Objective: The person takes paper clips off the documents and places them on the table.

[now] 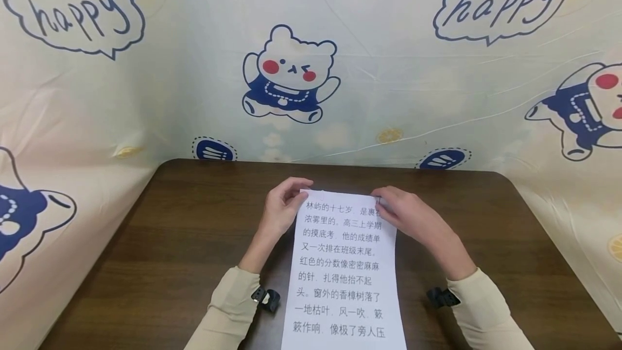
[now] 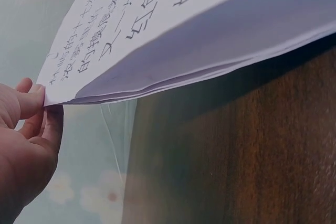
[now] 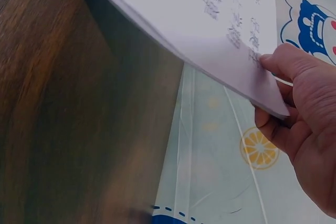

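Observation:
Several stacked sheets of paper (image 1: 342, 263), the top one printed with large Chinese characters, are held up by their far corners. My left hand (image 1: 284, 207) pinches the far left corner; its thumb lies on top and the fingers are underneath, as the left wrist view shows at the paper's tip (image 2: 58, 93). The far right corner is gripped by my right hand (image 1: 413, 215), thumb on the printed face and fingers curled below the stack (image 3: 247, 77). In the left wrist view the top sheet bows up, leaving a gap above the sheets beneath. The near end runs out of the head view.
A dark brown wooden table (image 1: 170, 242) with rounded far corners lies under the paper. Behind and beside it hangs a pale curtain (image 1: 389, 96) printed with bears, "happy" bubbles and orange slices. Black straps (image 1: 266, 298) sit at both wrists.

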Motion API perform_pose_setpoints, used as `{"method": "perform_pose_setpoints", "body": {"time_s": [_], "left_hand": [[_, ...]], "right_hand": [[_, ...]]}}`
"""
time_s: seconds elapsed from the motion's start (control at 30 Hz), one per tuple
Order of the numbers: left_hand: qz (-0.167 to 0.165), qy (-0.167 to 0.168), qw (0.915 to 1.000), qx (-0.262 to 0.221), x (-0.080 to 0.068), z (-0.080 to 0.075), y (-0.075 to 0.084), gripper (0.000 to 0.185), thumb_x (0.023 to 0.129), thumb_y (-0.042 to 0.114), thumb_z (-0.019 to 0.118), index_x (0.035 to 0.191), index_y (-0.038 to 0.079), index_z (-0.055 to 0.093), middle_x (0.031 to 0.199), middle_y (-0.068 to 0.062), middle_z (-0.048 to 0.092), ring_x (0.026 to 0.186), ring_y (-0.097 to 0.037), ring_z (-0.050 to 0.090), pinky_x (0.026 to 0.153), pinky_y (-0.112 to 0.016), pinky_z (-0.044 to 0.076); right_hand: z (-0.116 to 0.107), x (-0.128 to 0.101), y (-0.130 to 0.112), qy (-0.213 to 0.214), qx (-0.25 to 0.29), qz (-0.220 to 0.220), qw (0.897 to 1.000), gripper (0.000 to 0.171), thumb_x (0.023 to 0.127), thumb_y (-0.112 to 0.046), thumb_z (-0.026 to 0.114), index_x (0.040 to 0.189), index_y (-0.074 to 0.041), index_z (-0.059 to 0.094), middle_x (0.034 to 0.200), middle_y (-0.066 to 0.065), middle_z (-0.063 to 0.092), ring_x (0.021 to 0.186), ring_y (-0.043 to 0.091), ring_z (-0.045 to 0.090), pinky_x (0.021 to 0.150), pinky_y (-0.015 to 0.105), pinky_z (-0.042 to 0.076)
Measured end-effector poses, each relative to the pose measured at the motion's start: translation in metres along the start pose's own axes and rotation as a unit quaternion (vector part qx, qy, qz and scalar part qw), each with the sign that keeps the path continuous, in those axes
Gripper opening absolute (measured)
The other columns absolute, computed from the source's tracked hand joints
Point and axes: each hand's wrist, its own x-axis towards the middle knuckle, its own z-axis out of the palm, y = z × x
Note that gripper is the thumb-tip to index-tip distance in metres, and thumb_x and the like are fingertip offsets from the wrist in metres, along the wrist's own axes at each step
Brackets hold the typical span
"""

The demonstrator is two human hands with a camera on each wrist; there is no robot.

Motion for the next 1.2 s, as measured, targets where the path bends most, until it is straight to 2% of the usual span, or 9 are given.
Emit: {"method": "perform_pose_setpoints", "body": {"time_s": [0.23, 0.57, 0.83, 1.2], "left_hand": [[0.004, -0.002, 1.0, -0.001, 0.0004, -0.0005, 0.0007, 0.026, 0.094, -0.001, 0.065, 0.115, 0.011, 0.072, 0.111, -0.016, 0.073, 0.088, -0.025, 0.062, 0.073, -0.015, 0.049], [-0.002, 0.0, 1.0, 0.008, 0.0007, 0.002, -0.0003, 0.027, 0.094, -0.001, 0.065, 0.116, 0.012, 0.072, 0.113, -0.018, 0.072, 0.089, -0.023, 0.063, 0.074, -0.016, 0.049], [-0.005, -0.001, 1.0, 0.006, 0.0013, 0.0016, 0.0005, 0.027, 0.094, -0.001, 0.065, 0.116, 0.013, 0.072, 0.112, -0.015, 0.073, 0.09, -0.025, 0.064, 0.074, -0.016, 0.048], [-0.002, -0.003, 1.0, -0.003, 0.0009, 0.0001, 0.0006, 0.027, 0.094, -0.003, 0.065, 0.116, 0.012, 0.072, 0.11, -0.016, 0.072, 0.09, -0.025, 0.064, 0.074, -0.017, 0.049]], "right_hand": [[0.003, -0.001, 0.003, 0.024, -0.019, -0.024, 0.999, 0.03, 0.099, -0.018, 0.064, 0.125, -0.005, 0.061, 0.109, 0.008, 0.069, 0.092, 0.016, 0.062, 0.083, 0.033, 0.058], [0.0061, -0.0004, 0.0041, 0.017, -0.021, 0.003, 1.0, 0.032, 0.101, -0.018, 0.06, 0.129, -0.003, 0.058, 0.109, 0.009, 0.066, 0.095, 0.019, 0.059, 0.087, 0.037, 0.055], [0.0079, -0.0002, 0.0036, 0.019, -0.041, 0.007, 0.999, 0.033, 0.1, -0.019, 0.06, 0.129, -0.004, 0.057, 0.105, 0.007, 0.064, 0.092, 0.017, 0.056, 0.081, 0.032, 0.053], [0.0076, 0.0023, -0.0025, -0.02, -0.06, 0.053, 0.997, 0.033, 0.101, -0.021, 0.058, 0.129, -0.003, 0.058, 0.104, 0.007, 0.063, 0.093, 0.02, 0.056, 0.084, 0.036, 0.052]]}}
